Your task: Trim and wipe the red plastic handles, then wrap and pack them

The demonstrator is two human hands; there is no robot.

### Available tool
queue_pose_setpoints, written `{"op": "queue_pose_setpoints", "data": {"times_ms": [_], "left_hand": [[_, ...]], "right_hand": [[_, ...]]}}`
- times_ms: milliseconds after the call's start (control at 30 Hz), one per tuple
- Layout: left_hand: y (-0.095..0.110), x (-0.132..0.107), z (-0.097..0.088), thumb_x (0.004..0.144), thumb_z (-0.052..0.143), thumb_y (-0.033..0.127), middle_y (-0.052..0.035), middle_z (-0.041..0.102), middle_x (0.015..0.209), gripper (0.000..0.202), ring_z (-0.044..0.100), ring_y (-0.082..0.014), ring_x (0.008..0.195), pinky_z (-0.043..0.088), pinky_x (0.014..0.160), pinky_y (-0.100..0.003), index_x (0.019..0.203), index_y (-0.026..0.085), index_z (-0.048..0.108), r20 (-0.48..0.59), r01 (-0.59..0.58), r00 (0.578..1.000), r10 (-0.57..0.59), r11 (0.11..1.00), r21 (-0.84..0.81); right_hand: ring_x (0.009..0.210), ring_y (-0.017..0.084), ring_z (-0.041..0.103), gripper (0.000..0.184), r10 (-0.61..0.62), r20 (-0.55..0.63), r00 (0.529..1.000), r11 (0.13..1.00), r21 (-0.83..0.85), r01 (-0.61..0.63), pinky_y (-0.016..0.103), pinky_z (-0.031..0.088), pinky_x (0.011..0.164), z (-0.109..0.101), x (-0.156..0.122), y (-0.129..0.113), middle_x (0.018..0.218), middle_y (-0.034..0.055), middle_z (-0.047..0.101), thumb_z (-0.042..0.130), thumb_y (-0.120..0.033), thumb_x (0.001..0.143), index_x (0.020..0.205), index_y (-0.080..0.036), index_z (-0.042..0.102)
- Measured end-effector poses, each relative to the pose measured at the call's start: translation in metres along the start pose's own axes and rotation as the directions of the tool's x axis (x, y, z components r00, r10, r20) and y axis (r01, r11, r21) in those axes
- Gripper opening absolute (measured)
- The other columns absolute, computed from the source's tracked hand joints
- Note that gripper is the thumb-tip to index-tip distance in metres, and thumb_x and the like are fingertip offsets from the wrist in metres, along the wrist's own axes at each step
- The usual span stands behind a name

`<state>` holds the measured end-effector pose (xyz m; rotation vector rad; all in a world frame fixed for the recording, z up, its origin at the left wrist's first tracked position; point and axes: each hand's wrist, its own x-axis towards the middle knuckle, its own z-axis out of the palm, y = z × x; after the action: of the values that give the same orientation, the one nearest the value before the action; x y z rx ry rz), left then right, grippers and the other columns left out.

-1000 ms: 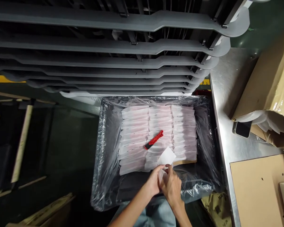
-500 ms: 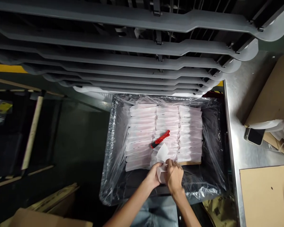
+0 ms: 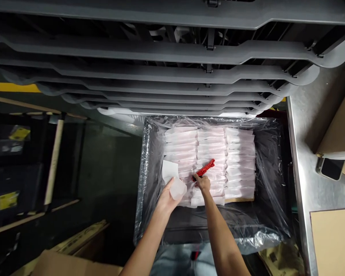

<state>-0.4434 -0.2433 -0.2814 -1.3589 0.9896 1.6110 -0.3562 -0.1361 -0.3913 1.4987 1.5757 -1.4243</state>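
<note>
In my left hand [image 3: 167, 198] is a thin white wrapping sheet [image 3: 170, 170], its near end curled over the fingers. My right hand [image 3: 203, 184] has its fingers closed around the dark lower end of a red and black plastic part [image 3: 206, 167]. That part lies slantwise on top of white wrapped packets [image 3: 211, 147], through which a pinkish tint shows. The packets stand in three rows inside a black bin [image 3: 145, 153] lined with clear plastic film [image 3: 268, 161]. My right fingertips partly hide the part's black end.
Grey stacked racks [image 3: 132, 50] overhang the bin's far side. To the right, a metal table [image 3: 307, 191] bears a phone [image 3: 330, 168], a cardboard box [image 3: 340, 122] and a cardboard sheet [image 3: 337, 241]. More cardboard [image 3: 74, 262] is at lower left, below a dark rack with a pale post [image 3: 54, 161].
My hands have moved apart. The left has shifted left with the white sheet, while the right has left the sheet, reached forward and taken hold of the red and black part.
</note>
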Motion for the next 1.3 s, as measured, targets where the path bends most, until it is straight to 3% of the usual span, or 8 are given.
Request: {"op": "queue_pose_setpoints", "data": {"times_ms": [200, 367, 467, 567, 733, 867, 1067, 1300], "left_hand": [[-0.013, 0.011, 0.015, 0.099, 0.046, 0.02, -0.0036, 0.067, 0.064, 0.028, 0.065, -0.0149, 0.055, 0.056, 0.057, -0.026, 0.076, 0.014, 0.061, 0.029, -0.006, 1.0, 0.006, 1.0, 0.025], [-0.033, 0.023, 0.03, 0.099, 0.046, 0.02, -0.002, 0.066, 0.061, 0.027, 0.064, -0.015, 0.051, 0.055, 0.055, -0.027, 0.075, 0.016, 0.059, 0.063, -0.019, 0.998, 0.016, 0.999, 0.044], [-0.049, 0.026, 0.04, 0.096, 0.052, 0.022, -0.0024, 0.069, 0.065, 0.019, 0.066, -0.016, 0.053, 0.056, 0.055, -0.027, 0.082, 0.015, 0.062, 0.093, -0.022, 0.995, 0.017, 0.998, 0.056], [-0.066, 0.025, 0.047, 0.095, 0.056, 0.025, -0.0021, 0.071, 0.07, 0.014, 0.068, -0.0152, 0.057, 0.057, 0.057, -0.025, 0.091, 0.015, 0.064, 0.13, -0.044, 0.991, 0.035, 0.997, 0.067], [-0.095, 0.023, 0.053, 0.093, 0.06, 0.028, -0.0009, 0.068, 0.066, 0.017, 0.066, -0.0142, 0.056, 0.055, 0.056, -0.023, 0.081, 0.017, 0.062, 0.173, -0.074, 0.984, 0.052, 0.989, 0.126], [-0.119, 0.021, 0.055, 0.092, 0.062, 0.026, -0.0015, 0.07, 0.073, 0.009, 0.069, -0.015, 0.066, 0.059, 0.07, -0.026, 0.089, 0.018, 0.064, 0.214, -0.074, 0.976, 0.033, 0.98, 0.184], [-0.149, 0.01, 0.053, 0.094, 0.057, 0.023, -0.0104, 0.073, 0.082, 0.016, 0.071, -0.0206, 0.07, 0.06, 0.08, -0.037, 0.098, 0.011, 0.066, 0.252, 0.097, 0.946, -0.203, 0.921, 0.376], [-0.175, -0.005, 0.045, 0.096, 0.051, 0.037, -0.0146, 0.072, 0.088, 0.032, 0.07, -0.0211, 0.075, 0.057, 0.088, -0.041, 0.097, 0.008, 0.065, 0.262, 0.267, 0.862, -0.433, 0.829, 0.491]], "right_hand": [[0.08, 0.014, 0.066, 0.033, -0.047, -0.063, 0.997, 0.999, 0.003, 0.047, 0.033, 0.056, 0.075, -0.008, -0.03, 0.012, 0.097, 0.0035, 0.069, 0.057, -0.046, 0.097, 0.104, -0.015, 0.065], [0.064, 0.018, 0.066, 0.04, -0.185, -0.155, 0.97, 0.982, -0.055, 0.179, 0.026, 0.045, 0.06, -0.044, -0.123, 0.064, 0.067, 0.0043, 0.069, 0.059, -0.052, 0.089, 0.074, -0.017, 0.069], [0.067, 0.024, 0.07, 0.034, -0.233, -0.216, 0.948, 0.97, -0.121, 0.211, 0.027, 0.041, 0.059, -0.059, -0.18, 0.093, 0.072, 0.0091, 0.073, 0.061, -0.05, 0.085, 0.086, -0.019, 0.073], [0.07, 0.028, 0.073, 0.028, -0.235, -0.247, 0.94, 0.951, -0.256, 0.171, 0.028, 0.04, 0.057, -0.064, -0.212, 0.105, 0.075, 0.0123, 0.075, 0.059, -0.046, 0.087, 0.09, -0.021, 0.072], [0.074, 0.032, 0.074, 0.021, -0.176, -0.256, 0.95, 0.934, -0.347, 0.079, 0.031, 0.042, 0.056, -0.07, -0.222, 0.104, 0.077, 0.0121, 0.076, 0.061, -0.043, 0.087, 0.088, -0.025, 0.071], [0.071, 0.034, 0.074, 0.022, -0.146, -0.292, 0.945, 0.933, -0.359, 0.034, 0.031, 0.04, 0.054, -0.081, -0.225, 0.106, 0.072, 0.013, 0.075, 0.063, -0.045, 0.086, 0.082, -0.024, 0.069], [0.072, 0.031, 0.074, 0.023, -0.196, -0.333, 0.922, 0.958, -0.267, 0.107, 0.031, 0.042, 0.058, -0.093, -0.229, 0.12, 0.077, 0.0105, 0.076, 0.062, -0.046, 0.087, 0.089, -0.024, 0.07], [0.062, 0.031, 0.071, 0.061, -0.139, -0.463, 0.876, 0.99, -0.07, 0.12, 0.034, 0.045, 0.057, -0.095, -0.22, 0.127, 0.067, 0.0076, 0.072, 0.054, -0.06, 0.089, 0.127, -0.013, 0.051]]}}
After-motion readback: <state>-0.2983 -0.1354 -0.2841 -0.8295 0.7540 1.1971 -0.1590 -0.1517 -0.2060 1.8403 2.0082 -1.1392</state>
